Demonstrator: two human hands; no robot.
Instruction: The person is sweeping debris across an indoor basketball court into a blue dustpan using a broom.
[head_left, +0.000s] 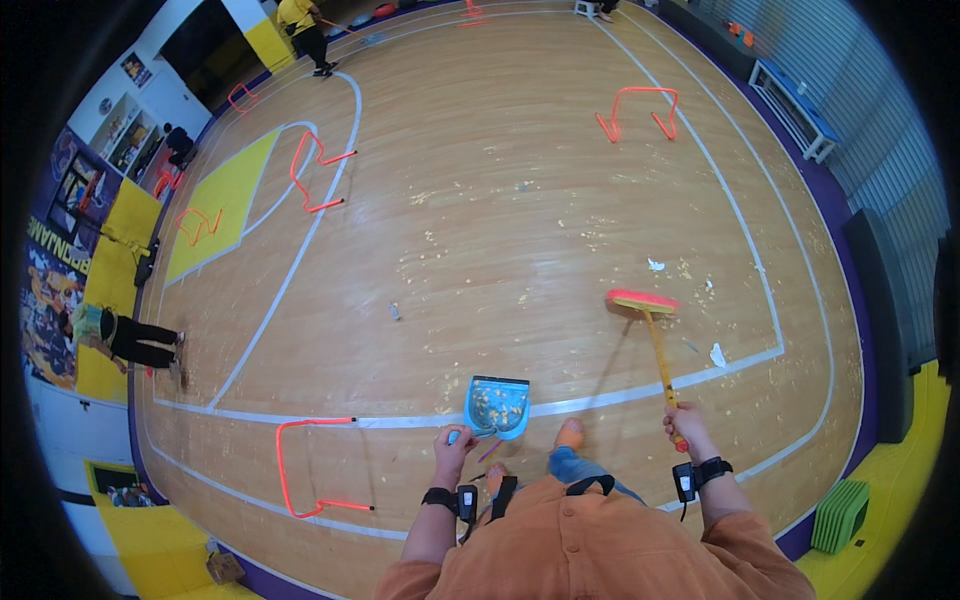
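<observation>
My left hand (455, 448) grips the handle of a blue dustpan (497, 405), whose pan holds many pale crumb-like bits. In my right hand (688, 427) is the yellow handle of a broom (660, 352). Its head with pink-red bristles (641, 301) is held out ahead to the right, bristles facing away from me; whether they touch the floor I cannot tell. Past the broom head lie a white scrap (656, 265) and scattered pale bits (684, 268). Another white scrap (718, 355) is to the right of the broom handle.
Orange-red hurdles stand or lie around the court, one (281, 469) at my left and another (645, 90) far right. A small piece of litter (394, 311) lies ahead left. Other people (135, 337) are at the left and far side. A bench (795, 109) lines the right wall.
</observation>
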